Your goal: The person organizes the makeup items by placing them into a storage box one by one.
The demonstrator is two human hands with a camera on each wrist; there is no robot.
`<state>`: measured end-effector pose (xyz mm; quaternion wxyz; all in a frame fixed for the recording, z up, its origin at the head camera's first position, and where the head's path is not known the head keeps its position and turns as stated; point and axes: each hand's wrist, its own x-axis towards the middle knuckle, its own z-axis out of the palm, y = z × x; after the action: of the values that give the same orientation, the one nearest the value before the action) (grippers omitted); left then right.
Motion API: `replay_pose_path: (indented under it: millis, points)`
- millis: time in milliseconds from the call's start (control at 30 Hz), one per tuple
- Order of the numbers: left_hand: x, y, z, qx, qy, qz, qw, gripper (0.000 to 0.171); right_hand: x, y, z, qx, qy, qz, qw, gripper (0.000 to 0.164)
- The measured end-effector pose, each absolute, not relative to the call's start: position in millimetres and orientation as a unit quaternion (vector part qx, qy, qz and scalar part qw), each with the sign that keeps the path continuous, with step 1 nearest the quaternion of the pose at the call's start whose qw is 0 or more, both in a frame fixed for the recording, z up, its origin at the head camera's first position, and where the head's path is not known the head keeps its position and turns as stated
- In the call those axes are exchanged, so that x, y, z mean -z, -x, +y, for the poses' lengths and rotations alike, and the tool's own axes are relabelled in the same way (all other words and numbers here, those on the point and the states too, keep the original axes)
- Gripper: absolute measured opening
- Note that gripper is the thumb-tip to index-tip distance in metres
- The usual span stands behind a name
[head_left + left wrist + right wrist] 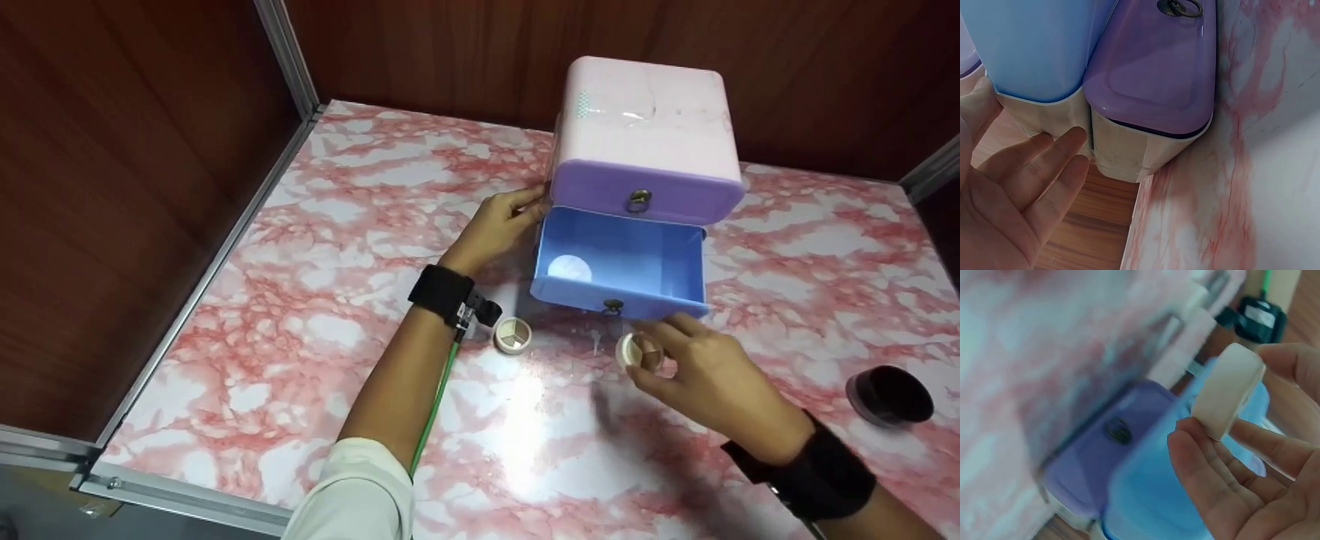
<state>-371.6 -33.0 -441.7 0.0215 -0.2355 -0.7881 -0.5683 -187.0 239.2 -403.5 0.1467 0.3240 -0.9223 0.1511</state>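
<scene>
A small drawer cabinet [660, 112] with a pale pink body has its blue drawer [622, 255] pulled out under a purple one. My left hand [501, 229] rests against the cabinet's left side, fingers extended along the pale casing in the left wrist view. In front of the blue drawer, my right hand [705, 364] pinches a round makeup compact [640, 352] between thumb and fingers. Its thick cream side faces the right wrist view, tilted over the drawer front. A white round item [570, 268] lies inside the drawer at the left.
A second round compact [513, 335] with three pans lies on the marbled tabletop [300, 315], near the left wrist. Off to the right stands a dark round container [890, 395]. Below the blue drawer is a purple drawer [1154, 62], shut. Wooden panels [150, 150] wall the table's back and side.
</scene>
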Motion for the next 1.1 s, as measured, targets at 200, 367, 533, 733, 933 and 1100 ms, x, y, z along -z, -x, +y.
replay_pose_path:
  millis: [200, 367, 533, 733, 933, 1100]
  points:
    - [441.2, 372.4, -30.7, 0.572, 0.238, -0.785, 0.021, 0.047, 371.9, 196.1, 237.1, -0.156, -0.294, -0.927, 0.175, 0.031]
    - [440.9, 372.2, -29.7, 0.571, 0.24, -0.785, 0.016, 0.048, 354.6, 207.8, 236.1, -0.175, -0.273, -0.926, 0.193, 0.035]
    - [441.5, 371.8, -31.1, 0.577, 0.235, -0.782, 0.009, 0.048, 350.0, 225.4, 231.2, -0.195, -0.255, -0.933, 0.165, 0.036]
    - [443.5, 370.7, -34.2, 0.576, 0.233, -0.783, 0.015, 0.048, 354.1, 252.3, 219.2, -0.191, -0.239, -0.943, 0.127, 0.023]
    - [443.2, 370.9, -33.0, 0.585, 0.231, -0.778, 0.003, 0.048, 362.6, 273.8, 214.2, -0.176, -0.22, -0.956, 0.08, 0.026]
    - [442.2, 371.2, -33.2, 0.586, 0.227, -0.778, 0.003, 0.046, 368.1, 284.5, 211.6, -0.165, -0.22, -0.96, 0.057, 0.026]
